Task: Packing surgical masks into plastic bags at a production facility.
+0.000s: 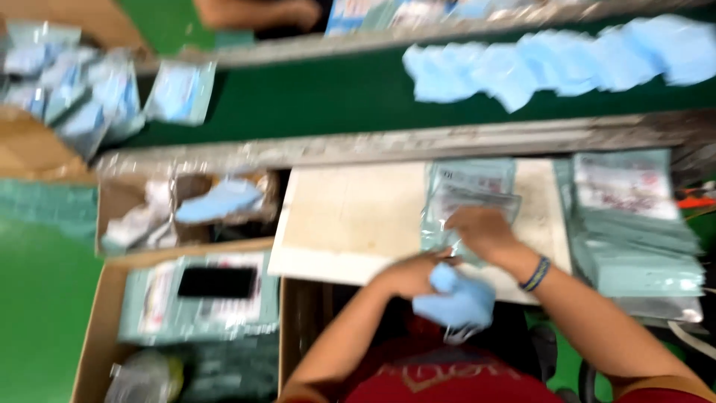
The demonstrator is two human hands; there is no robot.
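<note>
We record a bundle of light-blue face masks (pixel 456 298), held low over the near edge of the bench (pixel 343 224), just in front of the person's red shirt (pixel 440 380). The left hand (pixel 410 272) has its grip closed around the top of the bundle; white ear loops hang from its underside. The right hand (pixel 479 227) lies on a clear plastic pouch (pixel 466 195) resting flat on the pale bench top; its fingers are curled at the pouch's near end, but motion blur keeps us from telling whether the grip has actually closed on the film. A dark wristband (pixel 535 274) sits on the right wrist.

To the right of the pouch, a stack of flat pale-green packets (pixel 634 239) stands at the bench's right end. To the left of the bench, a cardboard box (pixel 186 209) holds a loose blue mask and crumpled plastic. Nearer us, a second box carries pale-green packets with a black phone (pixel 216 282) lying on top. A clear bottle (pixel 145 377) lies at the lower left.

Beyond the bench runs a green conveyor belt (pixel 335 93), carrying a long overlapping row of loose blue masks (pixel 559 60) at right. Bagged masks (pixel 82 89) are heaped at the upper left. Another person's arm (pixel 253 13) shows at the top edge.
</note>
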